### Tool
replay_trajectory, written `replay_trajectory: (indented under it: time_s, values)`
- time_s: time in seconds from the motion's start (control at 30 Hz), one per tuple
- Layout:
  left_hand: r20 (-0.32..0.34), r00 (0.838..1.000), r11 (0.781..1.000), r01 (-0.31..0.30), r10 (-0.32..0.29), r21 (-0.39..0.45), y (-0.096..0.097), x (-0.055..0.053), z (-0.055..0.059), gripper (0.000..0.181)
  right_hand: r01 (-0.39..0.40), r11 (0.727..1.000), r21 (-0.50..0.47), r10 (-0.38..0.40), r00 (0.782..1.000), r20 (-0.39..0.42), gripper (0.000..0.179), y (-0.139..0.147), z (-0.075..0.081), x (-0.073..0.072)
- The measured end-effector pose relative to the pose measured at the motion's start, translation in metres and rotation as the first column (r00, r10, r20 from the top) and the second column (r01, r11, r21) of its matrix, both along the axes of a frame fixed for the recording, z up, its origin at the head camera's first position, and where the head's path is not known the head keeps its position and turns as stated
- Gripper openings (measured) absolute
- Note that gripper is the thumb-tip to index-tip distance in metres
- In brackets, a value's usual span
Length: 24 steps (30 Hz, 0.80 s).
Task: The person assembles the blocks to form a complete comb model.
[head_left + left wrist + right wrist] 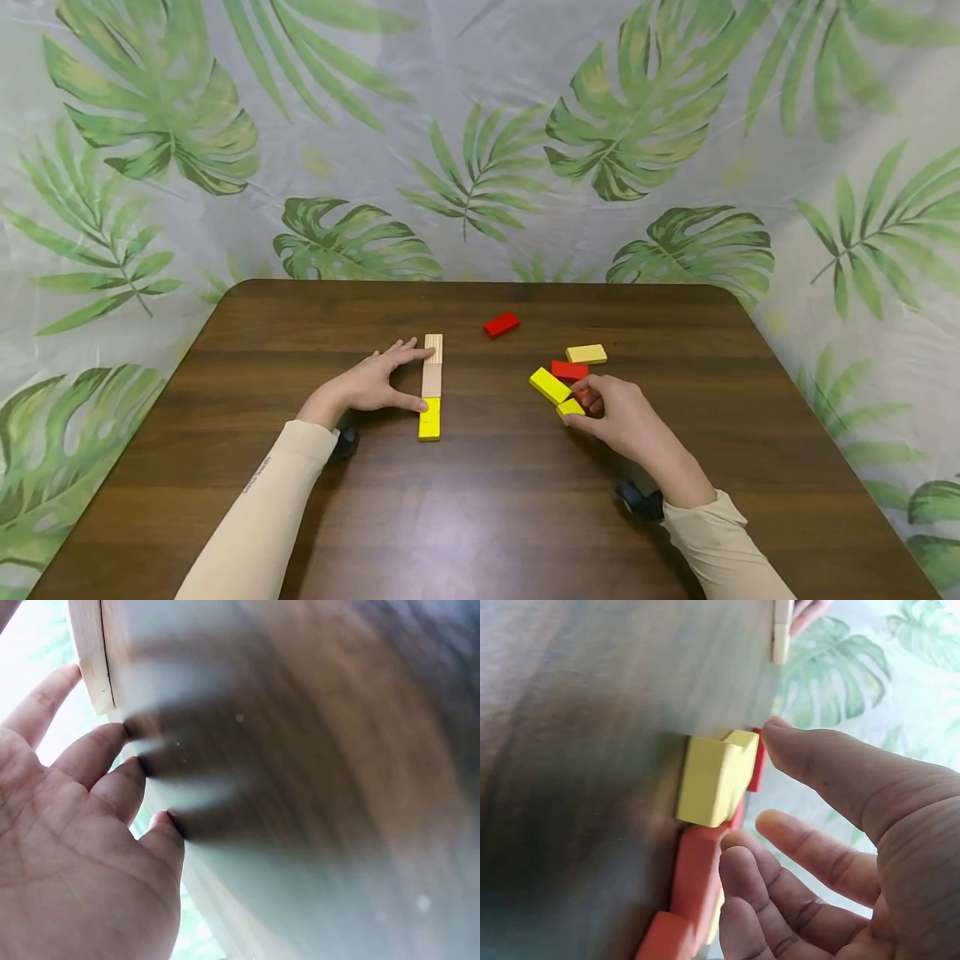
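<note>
Three wooden blocks lie end to end in a straight row: a striped natural one [433,342], a pale one [431,381] and a yellow one [430,425]. My left hand [367,385] spans the row from its left side, index fingertip at the striped block and thumb at the yellow one. In the left wrist view its other fingertips rest by the tabletop. On the right, my right hand [626,421] reaches over a loose cluster, thumb and fingers spread around a short-looking yellow block [571,407]. The right wrist view shows that yellow block [701,780] with the fingers apart from it.
Beside the right hand lie another yellow block [550,385], a red block [568,370] and a pale yellow block [587,354]; more red shows behind the fingers. A separate red block [501,325] lies farther back on the brown table [480,517]. A leaf-patterned cloth [480,67] hangs behind.
</note>
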<state>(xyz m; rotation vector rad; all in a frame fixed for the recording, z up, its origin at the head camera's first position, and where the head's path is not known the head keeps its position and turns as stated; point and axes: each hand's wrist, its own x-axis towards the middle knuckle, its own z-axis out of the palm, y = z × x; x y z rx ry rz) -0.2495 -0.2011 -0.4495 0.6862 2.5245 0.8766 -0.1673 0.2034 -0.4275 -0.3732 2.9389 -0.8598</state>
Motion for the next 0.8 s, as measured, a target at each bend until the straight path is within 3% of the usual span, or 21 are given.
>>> replay_trajectory:
  time_s: [0.47, 0.8]
  values:
    - [-0.008, 1.000, 0.999, -0.003, 0.003, -0.033, 0.002, 0.001, 0.004, 0.094, 0.041, 0.999, 0.010, -0.040, 0.998, -0.045, 0.040, 0.002, -0.013, 0.006]
    - [-0.004, 1.000, 1.000, -0.004, 0.004, -0.023, 0.004, 0.000, 0.003, 0.094, 0.113, 0.994, 0.005, -0.113, 0.994, -0.004, 0.039, 0.000, -0.016, 0.011]
